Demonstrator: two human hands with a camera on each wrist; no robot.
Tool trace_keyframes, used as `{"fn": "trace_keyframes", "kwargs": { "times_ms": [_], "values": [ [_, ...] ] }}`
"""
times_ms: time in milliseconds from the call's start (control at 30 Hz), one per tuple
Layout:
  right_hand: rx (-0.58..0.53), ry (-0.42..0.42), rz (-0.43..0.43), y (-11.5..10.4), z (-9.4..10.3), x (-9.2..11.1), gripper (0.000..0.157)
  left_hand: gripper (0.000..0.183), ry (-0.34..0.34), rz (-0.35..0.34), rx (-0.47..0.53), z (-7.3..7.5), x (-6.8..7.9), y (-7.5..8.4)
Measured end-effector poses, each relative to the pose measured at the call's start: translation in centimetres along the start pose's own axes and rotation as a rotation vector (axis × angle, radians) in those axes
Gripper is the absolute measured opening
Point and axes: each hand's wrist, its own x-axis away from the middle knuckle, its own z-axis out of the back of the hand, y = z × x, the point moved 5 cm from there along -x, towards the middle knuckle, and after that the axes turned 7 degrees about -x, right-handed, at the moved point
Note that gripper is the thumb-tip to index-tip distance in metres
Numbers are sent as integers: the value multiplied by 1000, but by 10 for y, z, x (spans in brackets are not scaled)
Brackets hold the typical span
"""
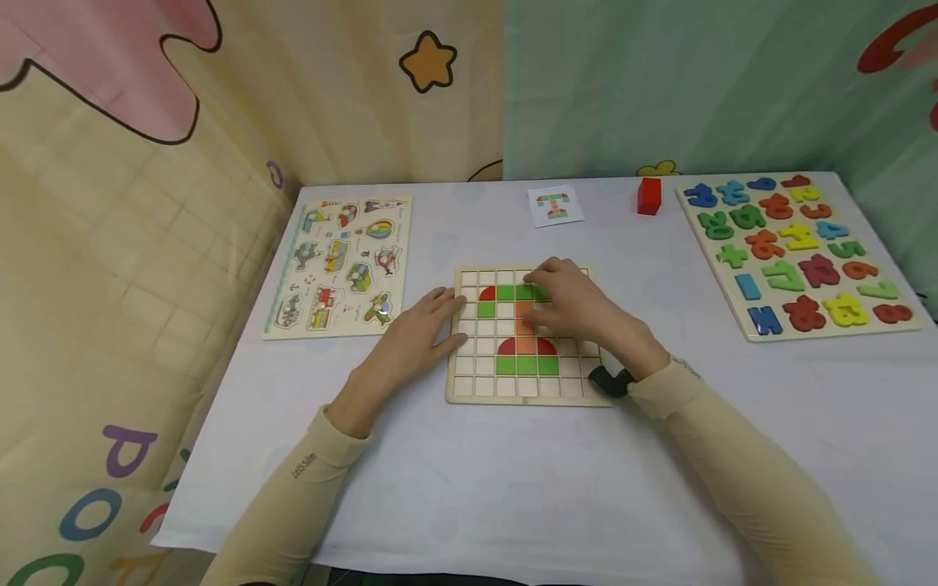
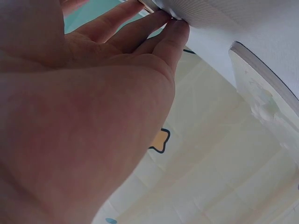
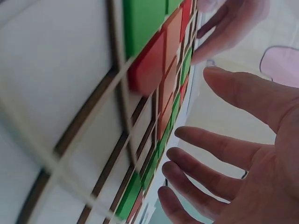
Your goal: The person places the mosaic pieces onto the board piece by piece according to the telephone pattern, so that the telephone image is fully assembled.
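Note:
A wooden grid board (image 1: 528,400) lies on the table with coloured tiles in its squares. Orange tiles (image 1: 525,345) form an upright column above a row of green tiles (image 1: 527,365). Rounded red tiles flank the column's foot, and another rounded red tile (image 1: 488,294) sits at the upper left. My left hand (image 1: 410,338) rests its fingertips along the board's left edge. Over the upper right of the grid is my right hand (image 1: 575,303), fingers spread and slightly bent. The right wrist view shows nothing between these fingers (image 3: 210,140); part of the upper green row is hidden beneath them.
A small card (image 1: 555,206) printed with a red, green and orange figure lies behind the board, with a red block (image 1: 649,197) to its right. A picture puzzle (image 1: 399,277) lies on the left, a raised number puzzle (image 1: 755,330) on the right. Curtains border the table.

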Motion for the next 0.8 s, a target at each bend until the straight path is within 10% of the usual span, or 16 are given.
{"fn": "trace_keyframes", "kwargs": {
  "times_ms": [467,800],
  "values": [
    [88,4,152,-27,-18,10,46,61,-10,0,23,-2,-2,3],
    [-62,165,-103,12,13,49,45,62,-18,11,-3,0,0,2]
  ]
}}
